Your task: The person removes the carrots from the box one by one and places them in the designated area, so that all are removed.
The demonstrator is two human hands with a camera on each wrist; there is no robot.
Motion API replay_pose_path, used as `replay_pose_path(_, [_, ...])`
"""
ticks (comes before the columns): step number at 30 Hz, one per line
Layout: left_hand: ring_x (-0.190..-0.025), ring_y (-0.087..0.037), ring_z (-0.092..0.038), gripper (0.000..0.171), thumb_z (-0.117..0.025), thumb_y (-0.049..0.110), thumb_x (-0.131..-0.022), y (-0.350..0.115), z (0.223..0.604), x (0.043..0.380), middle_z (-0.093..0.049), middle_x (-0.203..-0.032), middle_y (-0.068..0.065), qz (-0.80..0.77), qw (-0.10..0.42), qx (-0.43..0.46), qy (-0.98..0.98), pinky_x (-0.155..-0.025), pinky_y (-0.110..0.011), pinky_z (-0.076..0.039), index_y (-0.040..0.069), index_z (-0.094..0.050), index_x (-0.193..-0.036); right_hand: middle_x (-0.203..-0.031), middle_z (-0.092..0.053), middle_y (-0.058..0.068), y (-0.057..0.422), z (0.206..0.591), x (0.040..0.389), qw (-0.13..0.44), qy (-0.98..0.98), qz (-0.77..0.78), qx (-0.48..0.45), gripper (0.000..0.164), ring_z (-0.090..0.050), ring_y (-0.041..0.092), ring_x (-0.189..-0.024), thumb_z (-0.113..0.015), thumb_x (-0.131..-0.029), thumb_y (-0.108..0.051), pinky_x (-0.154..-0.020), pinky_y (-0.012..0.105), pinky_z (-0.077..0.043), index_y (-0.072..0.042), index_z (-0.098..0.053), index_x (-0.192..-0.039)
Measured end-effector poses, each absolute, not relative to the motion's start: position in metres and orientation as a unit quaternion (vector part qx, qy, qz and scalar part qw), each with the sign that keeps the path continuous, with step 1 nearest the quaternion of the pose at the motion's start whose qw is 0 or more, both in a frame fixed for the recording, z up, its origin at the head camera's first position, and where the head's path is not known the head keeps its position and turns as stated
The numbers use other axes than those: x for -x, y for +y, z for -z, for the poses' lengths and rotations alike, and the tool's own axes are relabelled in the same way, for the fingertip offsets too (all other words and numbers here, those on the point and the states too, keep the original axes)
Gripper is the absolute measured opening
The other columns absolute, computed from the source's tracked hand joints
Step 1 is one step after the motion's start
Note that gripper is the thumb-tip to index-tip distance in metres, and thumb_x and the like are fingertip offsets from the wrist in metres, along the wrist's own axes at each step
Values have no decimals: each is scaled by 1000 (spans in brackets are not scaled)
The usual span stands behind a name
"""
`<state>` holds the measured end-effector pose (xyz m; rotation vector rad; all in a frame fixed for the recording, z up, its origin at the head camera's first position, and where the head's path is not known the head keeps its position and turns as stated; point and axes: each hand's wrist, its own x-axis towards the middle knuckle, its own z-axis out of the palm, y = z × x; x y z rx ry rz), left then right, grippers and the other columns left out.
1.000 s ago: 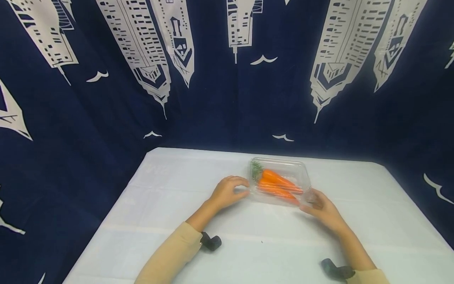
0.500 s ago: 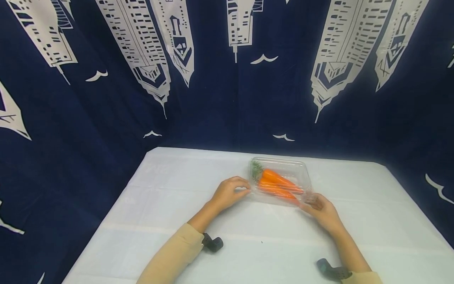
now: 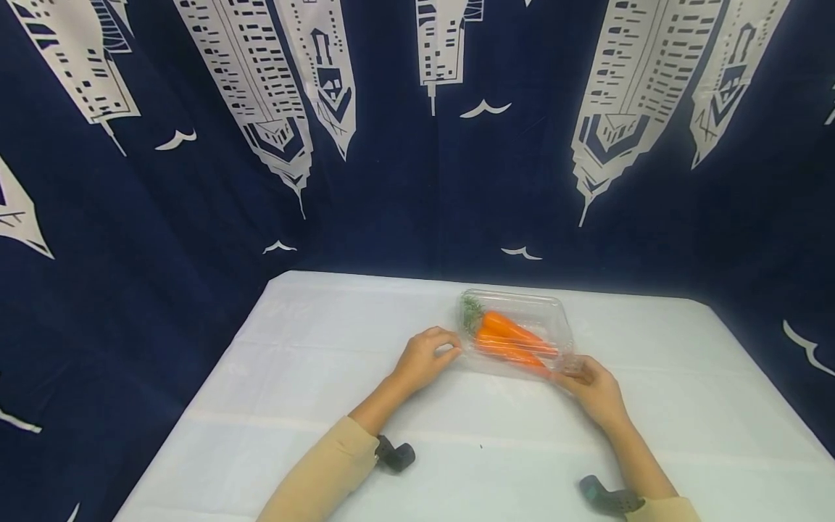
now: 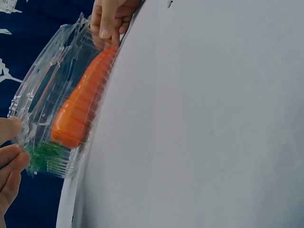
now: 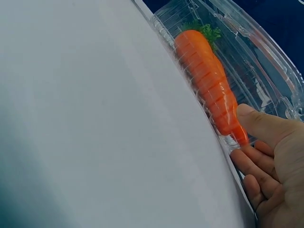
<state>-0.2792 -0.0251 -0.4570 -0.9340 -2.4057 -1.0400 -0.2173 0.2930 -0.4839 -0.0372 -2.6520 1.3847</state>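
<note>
A clear plastic food container (image 3: 548,313) lies at the far side of the white table. Inside it are orange carrots (image 3: 512,335) with green leafy tops (image 3: 471,312) toward the left end. My left hand (image 3: 422,357) is at the container's left end; in the left wrist view its thumb (image 4: 9,128) and fingers (image 4: 12,166) pinch the rim there. My right hand (image 3: 596,391) holds the near right corner. The right wrist view has that thumb (image 5: 259,121) against the side by the carrot tips, with fingers lower around the corner.
The white table (image 3: 326,319) has its far edge just behind the container. A dark blue curtain (image 3: 417,203) with white building prints hangs beyond it. Dark wrist-worn devices stick out from the left sleeve (image 3: 395,455) and right sleeve (image 3: 607,497).
The left hand has shifted slightly right, up to the container's end. The right forearm has moved a little left. The container and carrots have stayed in place.
</note>
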Motion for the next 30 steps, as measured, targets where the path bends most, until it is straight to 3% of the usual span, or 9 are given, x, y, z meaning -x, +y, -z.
replay_pose_path(11, [-98, -14, -61, 7, -66, 21, -85, -21, 460, 274, -67, -101, 0, 393, 186, 299, -850, -87, -26, -45, 14, -69, -87, -107, -64, 17, 295, 489, 219, 96, -887, -452, 7, 48, -61, 28, -97, -67, -83, -37, -71, 16, -46, -3, -55, -114])
replay_pose_path(22, [-99, -15, -61, 7, -65, 18, -85, -16, 460, 270, -68, -101, -1, 433, 183, 272, -840, -89, -28, -45, 13, -69, -88, -107, -64, 14, 297, 494, 220, 111, -886, -450, -3, 44, -56, -6, -85, -68, -82, -35, -71, 15, -47, -6, -57, -114])
replay_pose_path(30, [-97, -15, -61, 7, -66, 20, -85, -16, 453, 268, -68, -100, 0, 401, 205, 279, -848, -86, -30, -46, 14, -69, -88, -108, -63, 15, 296, 494, 220, 109, -885, -453, 1, 47, -57, -3, -86, -68, -82, -36, -71, 14, -47, -6, -56, -116])
